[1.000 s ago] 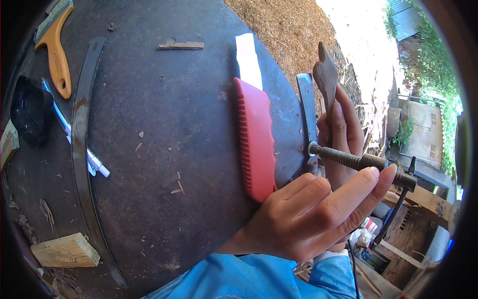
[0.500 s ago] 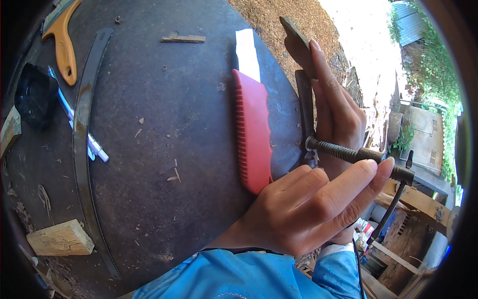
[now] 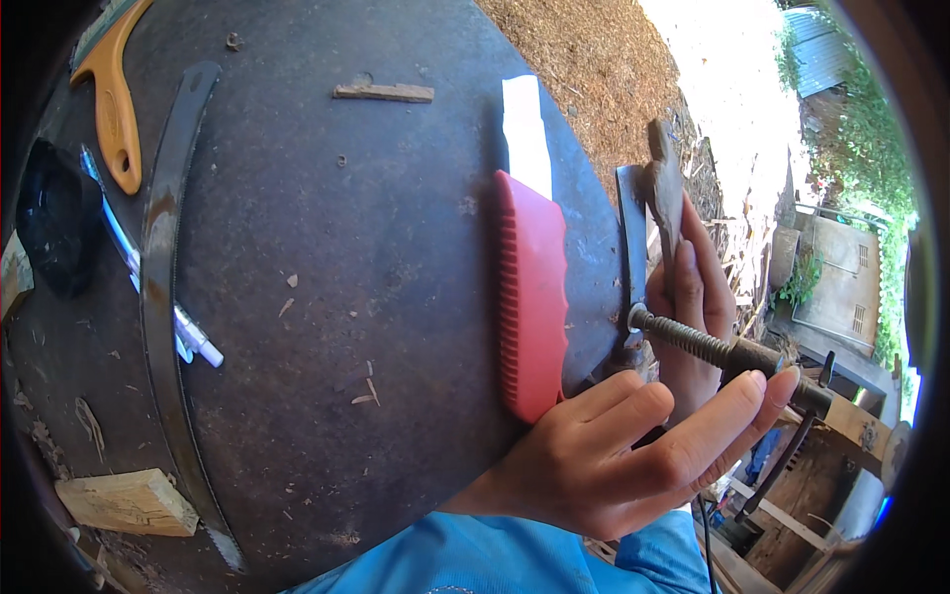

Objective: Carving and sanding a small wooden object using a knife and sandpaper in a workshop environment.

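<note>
On the right, beyond the table edge, my right hand (image 3: pixel 708 307) is closed around a flat brown wooden-looking piece (image 3: pixel 667 193) with a shaped upper end. The piece stands upright beside a dark metal jaw plate (image 3: pixel 630 223). From the plate's foot, a threaded clamp screw (image 3: pixel 683 335) runs right to a thick collar and a T-handle bar (image 3: pixel 777 465). My left hand (image 3: pixel 614 460) reaches across in front, its fingertips on the collar and its other fingers bent. To its left lies a red tool handle (image 3: pixel 534 297) with a white strip at its far end.
On the dark table (image 3: pixel 297 228) lie a curved saw blade (image 3: pixel 161 287), an orange handle (image 3: pixel 119 119), a pen (image 3: pixel 193 337), a black cup-like thing (image 3: pixel 54 218), a wood block (image 3: pixel 129 502) and a thin wood strip (image 3: pixel 384 92). Sawdust (image 3: pixel 584 79) covers the ground beyond.
The brown piece has come nearer and to the right, and stands more upright. My right fingers have closed further around it. The left hand stays at the screw collar; the whole view has shifted slightly.
</note>
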The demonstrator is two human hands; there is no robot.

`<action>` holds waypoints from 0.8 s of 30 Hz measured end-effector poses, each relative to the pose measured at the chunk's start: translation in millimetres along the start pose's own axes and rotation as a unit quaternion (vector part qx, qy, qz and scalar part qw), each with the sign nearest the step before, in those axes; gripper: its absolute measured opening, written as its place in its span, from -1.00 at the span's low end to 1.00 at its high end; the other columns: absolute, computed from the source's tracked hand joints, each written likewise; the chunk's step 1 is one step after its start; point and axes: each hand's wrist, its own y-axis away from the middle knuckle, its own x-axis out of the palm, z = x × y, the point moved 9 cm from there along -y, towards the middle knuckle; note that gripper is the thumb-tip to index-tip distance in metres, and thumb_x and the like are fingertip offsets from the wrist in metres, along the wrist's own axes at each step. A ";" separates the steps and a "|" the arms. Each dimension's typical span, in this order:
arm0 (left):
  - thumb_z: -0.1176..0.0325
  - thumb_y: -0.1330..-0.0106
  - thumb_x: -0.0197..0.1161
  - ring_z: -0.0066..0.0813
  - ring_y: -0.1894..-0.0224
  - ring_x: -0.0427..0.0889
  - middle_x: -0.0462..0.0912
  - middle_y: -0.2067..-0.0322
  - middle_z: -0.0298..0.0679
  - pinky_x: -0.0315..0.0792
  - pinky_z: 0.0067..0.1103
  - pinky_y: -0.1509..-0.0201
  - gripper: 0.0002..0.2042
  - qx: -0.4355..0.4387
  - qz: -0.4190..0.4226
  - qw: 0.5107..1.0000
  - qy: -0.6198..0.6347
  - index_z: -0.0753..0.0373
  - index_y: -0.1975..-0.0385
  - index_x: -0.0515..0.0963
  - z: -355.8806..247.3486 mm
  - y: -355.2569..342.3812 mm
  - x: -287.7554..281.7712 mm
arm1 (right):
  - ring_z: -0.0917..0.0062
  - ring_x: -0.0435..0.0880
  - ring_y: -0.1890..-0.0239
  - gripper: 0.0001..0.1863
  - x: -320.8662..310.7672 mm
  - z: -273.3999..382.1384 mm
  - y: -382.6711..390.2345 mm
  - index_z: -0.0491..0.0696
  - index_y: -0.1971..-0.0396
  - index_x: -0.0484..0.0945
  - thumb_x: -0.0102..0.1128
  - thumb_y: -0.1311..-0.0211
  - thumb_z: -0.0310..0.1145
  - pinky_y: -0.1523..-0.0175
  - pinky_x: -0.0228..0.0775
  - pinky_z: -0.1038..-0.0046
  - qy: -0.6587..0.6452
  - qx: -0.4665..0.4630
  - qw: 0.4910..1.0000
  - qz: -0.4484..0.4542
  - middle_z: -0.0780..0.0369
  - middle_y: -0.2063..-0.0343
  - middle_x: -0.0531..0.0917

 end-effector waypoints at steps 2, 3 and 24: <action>0.49 -0.23 0.43 -0.67 0.57 0.29 0.51 -0.02 -0.31 0.34 -0.73 0.52 -0.67 0.000 -0.033 0.999 -0.016 0.19 -0.02 0.76 -8.3 -3.4 -5.2 | 0.93 0.22 0.53 -0.53 -5.3 8.1 14.7 -0.02 -0.44 0.40 0.01 -0.63 -0.29 0.44 -0.01 0.79 -0.014 0.004 0.999 -0.031 0.53 0.26 0.63; 0.51 -0.30 0.39 -0.67 0.52 0.35 0.48 -0.06 -0.35 0.45 -0.70 0.46 -0.60 -0.006 0.023 0.999 -0.033 0.17 -0.16 0.66 -7.2 -7.0 -7.6 | 0.93 0.22 0.53 -0.53 -4.5 8.1 19.4 -0.02 -0.44 0.39 0.01 -0.63 -0.28 0.44 -0.02 0.79 -0.026 0.005 0.999 -0.047 0.53 0.27 0.62; 0.42 -0.38 0.34 -0.80 0.58 0.17 0.72 -0.16 -0.39 0.23 -0.85 0.52 -0.65 0.034 0.054 0.994 -0.084 0.09 -0.15 0.69 -1.8 -10.1 -2.8 | 0.89 0.22 0.56 -0.57 5.4 8.4 -3.5 -0.06 -0.38 0.46 0.01 -0.63 -0.34 0.47 -0.05 0.74 0.067 -0.115 0.986 0.102 0.51 0.52 0.47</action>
